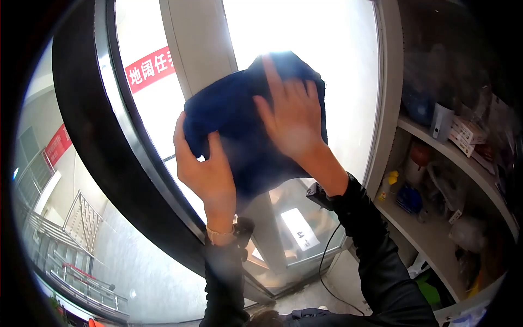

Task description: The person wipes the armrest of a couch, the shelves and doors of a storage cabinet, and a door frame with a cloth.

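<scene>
A dark blue cloth (245,103) is spread out in front of a bright window frame (199,38). My left hand (202,169) grips its left edge, thumb on the near face and fingers round behind the side. Flat on the cloth's upper right part lies my right hand (294,111), its index finger stretched up and its thumb out to the left. The cloth's lower edge hangs over the glass below. A wristband (220,237) circles my left wrist, and both arms wear black sleeves.
Shelves (430,133) at the right hold boxes, bags and bottles. A paper labelled A4 (299,229) shows below the cloth. A black cable (324,256) curves under my right arm. At the left stand a dark curved frame (87,103) and metal railings (81,218) beyond it.
</scene>
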`<state>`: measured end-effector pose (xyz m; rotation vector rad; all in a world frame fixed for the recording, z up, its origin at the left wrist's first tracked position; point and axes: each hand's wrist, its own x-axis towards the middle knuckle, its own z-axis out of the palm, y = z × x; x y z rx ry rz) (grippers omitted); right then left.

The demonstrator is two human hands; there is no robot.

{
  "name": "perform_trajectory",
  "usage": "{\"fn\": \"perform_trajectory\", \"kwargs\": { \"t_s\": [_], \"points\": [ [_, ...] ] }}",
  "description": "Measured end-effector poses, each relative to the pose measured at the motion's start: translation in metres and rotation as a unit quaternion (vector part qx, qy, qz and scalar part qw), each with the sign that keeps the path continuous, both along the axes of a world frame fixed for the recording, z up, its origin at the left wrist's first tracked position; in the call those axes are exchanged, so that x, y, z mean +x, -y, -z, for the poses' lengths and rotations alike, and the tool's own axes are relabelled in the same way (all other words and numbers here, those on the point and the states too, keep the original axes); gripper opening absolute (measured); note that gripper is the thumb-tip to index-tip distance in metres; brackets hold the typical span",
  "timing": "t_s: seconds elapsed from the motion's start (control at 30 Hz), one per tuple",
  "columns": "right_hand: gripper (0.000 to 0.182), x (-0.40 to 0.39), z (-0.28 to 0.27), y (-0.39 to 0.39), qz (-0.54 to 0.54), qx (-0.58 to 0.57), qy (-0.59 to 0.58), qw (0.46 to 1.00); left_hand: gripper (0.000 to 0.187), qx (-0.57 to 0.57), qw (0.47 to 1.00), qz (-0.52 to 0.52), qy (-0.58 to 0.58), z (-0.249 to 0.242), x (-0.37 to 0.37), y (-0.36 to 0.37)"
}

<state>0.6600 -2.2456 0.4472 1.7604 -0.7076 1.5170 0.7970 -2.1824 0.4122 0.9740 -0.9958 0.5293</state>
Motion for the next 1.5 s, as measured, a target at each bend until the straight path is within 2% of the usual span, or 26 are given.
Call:
{"fn": "perform_trajectory", "kwargs": {
  "t_s": [0.13, 0.2, 0.27, 0.43, 0.53, 0.6, 0.63, 0.7, 0.73, 0.8, 0.83, 0.87, 0.9, 0.93, 0.97, 1.0, 1.1, 1.2, 1.23, 1.37, 1.4, 1.43, 1.47, 1.5],
  "points": [
    [0.065, -0.001, 0.003, -0.001, -0.005, 0.005, -0.011, 1.000, 0.042, -0.001, 1.000, 0.004, -0.007, 0.005, -0.002, -0.003],
    [0.065, -0.002, 0.006, -0.001, 0.004, 0.017, -0.022, 1.000, 0.044, -0.067, 0.996, -0.037, 0.035, 0.010, -0.002, -0.006],
    [0.066, -0.006, 0.008, 0.001, 0.017, 0.028, -0.030, 0.999, 0.046, -0.064, 0.994, -0.080, 0.045, 0.015, -0.006, -0.022],
    [0.063, -0.010, -0.017, 0.006, 0.005, -0.010, -0.064, 0.998, 0.043, -0.115, 0.982, -0.071, 0.134, 0.007, 0.003, -0.034],
    [0.054, 0.000, -0.059, 0.011, -0.018, -0.047, -0.074, 0.996, 0.046, -0.109, 0.982, -0.080, 0.131, -0.007, -0.011, -0.034],
    [0.054, 0.007, -0.084, 0.027, 0.004, -0.118, -0.084, 0.989, 0.049, -0.104, 0.977, -0.101, 0.155, -0.011, -0.028, -0.027],
    [0.054, 0.006, -0.093, 0.034, 0.006, -0.118, -0.083, 0.989, 0.050, -0.080, 0.980, -0.094, 0.159, -0.011, -0.036, -0.024],
    [0.052, 0.002, -0.106, 0.040, -0.023, -0.169, -0.099, 0.980, 0.055, -0.076, 0.976, -0.097, 0.182, -0.013, -0.048, -0.008],
    [0.052, -0.004, -0.107, 0.043, -0.020, -0.169, -0.098, 0.981, 0.055, -0.077, 0.976, -0.094, 0.182, -0.015, -0.055, -0.004],
    [0.051, -0.027, -0.108, 0.038, -0.003, -0.123, -0.049, 0.991, 0.061, 0.016, 0.976, -0.041, 0.214, -0.018, -0.071, 0.001],
    [0.050, -0.045, -0.107, 0.033, 0.012, -0.051, -0.041, 0.998, 0.064, -0.003, 0.972, -0.045, 0.231, -0.020, -0.079, 0.012],
    [0.053, -0.059, -0.107, 0.050, -0.005, -0.125, -0.012, 0.992, 0.067, -0.022, 0.967, -0.049, 0.248, -0.023, -0.087, 0.025],
    [0.044, -0.077, -0.110, 0.045, 0.106, -0.136, -0.019, 0.985, 0.068, -0.043, 0.964, -0.032, 0.259, -0.026, -0.096, 0.033],
    [0.040, -0.092, -0.110, 0.047, 0.109, -0.130, -0.015, 0.985, 0.067, -0.054, 0.960, -0.042, 0.273, -0.029, -0.105, 0.039],
    [0.042, -0.108, -0.106, 0.056, 0.185, -0.140, -0.007, 0.973, 0.064, -0.018, 0.963, -0.007, 0.269, -0.030, -0.115, 0.042],
    [0.048, -0.120, -0.104, 0.061, 0.153, -0.168, 0.021, 0.974, 0.061, 0.018, 0.964, 0.029, 0.265, -0.030, -0.125, 0.045],
    [0.063, -0.132, -0.085, 0.060, 0.108, -0.110, 0.078, 0.985, 0.061, 0.044, 0.955, 0.037, 0.291, -0.021, -0.139, 0.051],
    [0.065, -0.122, -0.075, 0.055, 0.131, -0.084, 0.111, 0.982, 0.061, 0.064, 0.961, -0.008, 0.269, -0.008, -0.132, 0.047],
    [0.065, -0.116, -0.073, 0.054, 0.130, -0.085, 0.110, 0.982, 0.060, 0.039, 0.965, -0.025, 0.257, -0.005, -0.124, 0.045],
    [0.064, -0.068, -0.070, 0.059, 0.182, -0.164, 0.060, 0.968, 0.061, 0.086, 0.970, -0.096, 0.204, 0.010, -0.095, 0.032],
    [0.066, -0.051, -0.067, 0.051, 0.098, -0.090, 0.031, 0.991, 0.061, 0.104, 0.971, -0.110, 0.185, 0.017, -0.091, 0.029],
    [0.065, -0.036, -0.066, 0.034, 0.064, -0.085, 0.030, 0.994, 0.065, 0.155, 0.968, -0.110, 0.165, 0.023, -0.090, 0.020],
    [0.063, -0.023, -0.059, 0.032, 0.042, -0.049, 0.017, 0.998, 0.065, 0.155, 0.968, -0.103, 0.170, 0.034, -0.086, 0.016],
    [0.062, -0.016, -0.052, 0.024, 0.034, -0.069, 0.001, 0.997, 0.060, 0.185, 0.966, -0.113, 0.141, 0.046, -0.082, 0.014]
  ]
}}
